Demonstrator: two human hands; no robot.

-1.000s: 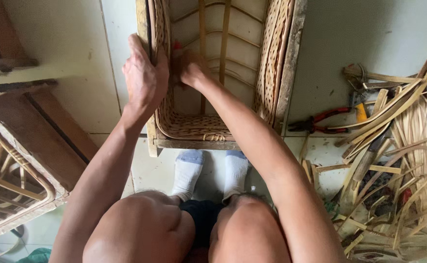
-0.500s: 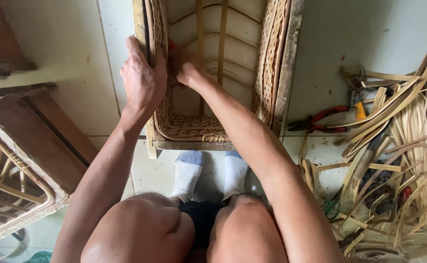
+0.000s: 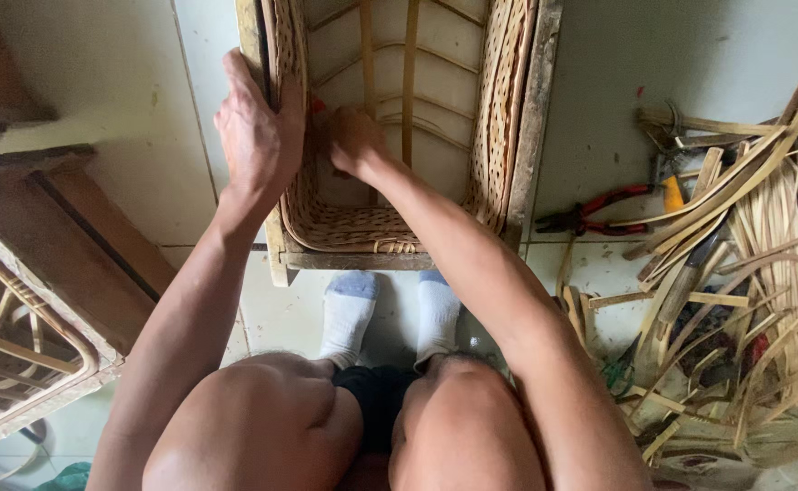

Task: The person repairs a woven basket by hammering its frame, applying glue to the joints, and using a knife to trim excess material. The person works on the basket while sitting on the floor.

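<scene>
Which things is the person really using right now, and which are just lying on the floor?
In use:
- woven rattan frame, propped on the floor
- left hand, gripping the frame's left edge
- right hand, inside against the weave

Lying about:
- red-handled pliers
- pile of cane strips on the right
- another rattan piece on the left

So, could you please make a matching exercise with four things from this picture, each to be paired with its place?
Things:
1. left hand
2. right hand
3. red-handled pliers
4. white socks

Places:
a. on the floor right of the frame, beside the pile of cane strips
b. inside the woven rattan chair frame, at its left wall
c. on the floor below the frame's lower wooden rail
d. grip on the frame's left wooden edge

Pairs: 1-d, 2-b, 3-a, 4-c
</scene>
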